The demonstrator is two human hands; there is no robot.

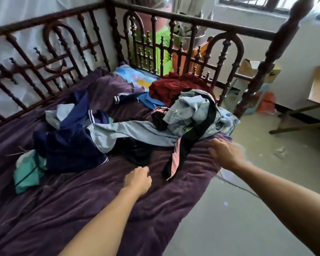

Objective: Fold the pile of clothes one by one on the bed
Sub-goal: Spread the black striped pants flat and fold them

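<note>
Unfolded pile of clothes (129, 130) sprawls across the bed (81, 209); left hand (137, 179) loosely curled, empty; right hand (225, 154), blurred, seemingly spread, empty. Risk: tangled garments near the edge drag onto the floor (229, 218) when one is pulled

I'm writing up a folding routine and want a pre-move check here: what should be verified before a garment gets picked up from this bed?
1. Hands free: left hand and right hand hold nothing. Ok.
2. Folding space: bare purple blanket lies in front of the person. Ok.
3. Nearest garment loose: the black and pink garment runs up across the denim jacket. Not ok.
4. Pile separated: the navy jacket overlaps the light blue garment. Not ok.
5. Right hand touching cloth: blurred. Cannot tell.
</note>
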